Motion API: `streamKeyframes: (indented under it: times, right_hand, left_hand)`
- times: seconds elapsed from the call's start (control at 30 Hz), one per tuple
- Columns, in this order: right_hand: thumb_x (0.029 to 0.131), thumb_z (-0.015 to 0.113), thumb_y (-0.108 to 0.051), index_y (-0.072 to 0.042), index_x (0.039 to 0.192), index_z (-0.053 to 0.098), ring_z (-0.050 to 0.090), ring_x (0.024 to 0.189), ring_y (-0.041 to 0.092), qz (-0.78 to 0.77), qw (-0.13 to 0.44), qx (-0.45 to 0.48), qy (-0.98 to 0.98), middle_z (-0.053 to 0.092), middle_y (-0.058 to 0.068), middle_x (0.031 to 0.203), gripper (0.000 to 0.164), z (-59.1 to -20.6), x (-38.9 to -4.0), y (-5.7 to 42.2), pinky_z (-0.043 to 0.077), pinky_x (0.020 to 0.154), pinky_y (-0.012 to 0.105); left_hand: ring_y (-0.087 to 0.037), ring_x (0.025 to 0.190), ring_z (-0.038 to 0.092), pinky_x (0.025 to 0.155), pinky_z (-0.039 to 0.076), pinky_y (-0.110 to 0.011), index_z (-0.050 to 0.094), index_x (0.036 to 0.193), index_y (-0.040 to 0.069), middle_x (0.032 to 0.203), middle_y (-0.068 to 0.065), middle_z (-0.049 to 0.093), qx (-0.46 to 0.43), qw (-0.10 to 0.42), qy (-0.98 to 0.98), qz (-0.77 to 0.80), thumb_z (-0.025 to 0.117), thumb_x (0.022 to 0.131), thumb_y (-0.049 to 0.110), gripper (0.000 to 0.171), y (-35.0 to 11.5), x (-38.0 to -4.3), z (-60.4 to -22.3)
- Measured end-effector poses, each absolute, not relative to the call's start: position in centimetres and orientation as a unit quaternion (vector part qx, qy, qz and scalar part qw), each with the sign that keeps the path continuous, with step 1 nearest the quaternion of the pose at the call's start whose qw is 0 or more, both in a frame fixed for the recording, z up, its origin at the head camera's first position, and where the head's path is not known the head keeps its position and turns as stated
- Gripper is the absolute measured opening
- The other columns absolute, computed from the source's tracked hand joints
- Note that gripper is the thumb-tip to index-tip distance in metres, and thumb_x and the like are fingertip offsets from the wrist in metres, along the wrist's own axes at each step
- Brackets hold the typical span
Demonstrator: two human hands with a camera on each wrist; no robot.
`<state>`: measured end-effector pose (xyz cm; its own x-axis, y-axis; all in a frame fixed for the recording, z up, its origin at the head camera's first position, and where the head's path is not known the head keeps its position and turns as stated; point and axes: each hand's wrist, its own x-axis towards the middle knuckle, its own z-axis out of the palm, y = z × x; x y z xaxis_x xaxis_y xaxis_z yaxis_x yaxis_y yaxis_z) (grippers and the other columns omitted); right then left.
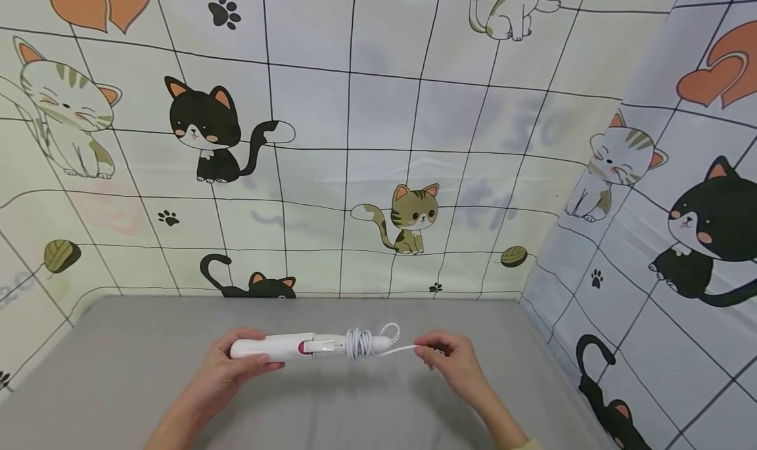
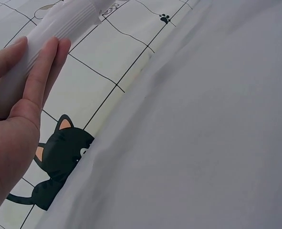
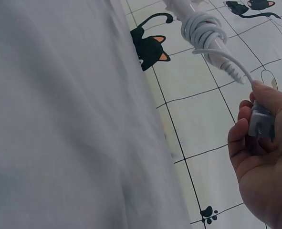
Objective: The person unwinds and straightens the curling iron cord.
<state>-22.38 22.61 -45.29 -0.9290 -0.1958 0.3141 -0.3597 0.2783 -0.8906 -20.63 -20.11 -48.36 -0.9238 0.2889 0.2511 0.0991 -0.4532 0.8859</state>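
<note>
A white hair straightener (image 1: 278, 347) is held level above the grey surface in the head view, with a small pink part near its middle. Round its right-hand end, the white cord (image 1: 359, 343) is wound in several loops. My left hand (image 1: 220, 374) grips the thick left end, thumb in front and fingers behind; ridges show on that end in the left wrist view. On the other side, my right hand (image 1: 455, 366) pinches the cord's free end. The right wrist view shows the plug (image 3: 261, 121) within the curled fingers of that hand.
A grey cloth-covered table (image 1: 325, 410) lies under both hands. Behind it and to the right rise white wall sheets (image 1: 313, 108) with black grid lines and printed cats, hearts and paw marks.
</note>
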Motion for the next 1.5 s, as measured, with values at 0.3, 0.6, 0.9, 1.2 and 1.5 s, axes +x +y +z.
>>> streamKeyframes:
  times: [0.3,0.6,0.9,1.2,1.5]
  right_hand:
    - [0.094,0.075,-0.010,0.002,0.109,0.075,0.064,0.073,0.012,0.567,0.005,0.159,-0.808,0.071,0.010,0.090,0.019,-45.1,-21.9,24.0,0.059,0.059,0.024]
    - [0.097,0.071,-0.009,0.004,0.112,0.073,0.061,0.071,0.012,0.562,0.020,0.154,-0.812,0.069,0.010,0.087,0.020,-45.6,-22.2,25.2,0.059,0.058,0.025]
    - [0.095,0.073,-0.007,0.006,0.108,0.074,0.061,0.068,0.016,0.560,0.062,0.115,-0.818,0.067,0.008,0.079,0.018,-45.2,-22.4,26.4,0.057,0.055,0.025]
    - [0.093,0.075,-0.007,0.000,0.102,0.076,0.061,0.063,0.017,0.553,0.107,0.087,-0.821,0.065,0.008,0.074,0.012,-44.6,-22.2,26.7,0.052,0.054,0.024]
    - [0.092,0.075,-0.004,0.005,0.103,0.075,0.061,0.062,0.016,0.561,0.144,0.090,-0.810,0.066,0.008,0.075,0.014,-44.0,-21.9,27.1,0.055,0.052,0.026]
  left_hand:
    - [-0.027,0.108,0.068,0.098,0.057,-0.054,0.070,0.115,0.014,0.121,-0.009,0.064,0.219,0.068,0.501,0.834,0.051,0.092,-0.024,0.049,-20.7,-20.7,-48.4]
    - [-0.027,0.112,0.066,0.097,0.056,-0.058,0.070,0.119,0.014,0.124,-0.010,0.063,0.248,0.080,0.503,0.824,0.049,0.092,-0.025,0.051,-21.0,-20.5,-48.5]
    - [-0.029,0.114,0.065,0.097,0.055,-0.061,0.069,0.119,0.012,0.129,-0.011,0.063,0.254,0.092,0.512,0.815,0.052,0.092,-0.024,0.048,-21.0,-20.1,-48.2]
    - [-0.031,0.115,0.064,0.097,0.056,-0.062,0.070,0.116,0.012,0.130,-0.012,0.063,0.252,0.101,0.527,0.805,0.053,0.091,-0.023,0.046,-20.8,-20.2,-48.0]
    - [-0.030,0.116,0.064,0.096,0.056,-0.061,0.070,0.116,0.012,0.130,-0.011,0.064,0.251,0.106,0.528,0.805,0.054,0.091,-0.023,0.047,-20.8,-20.5,-48.1]
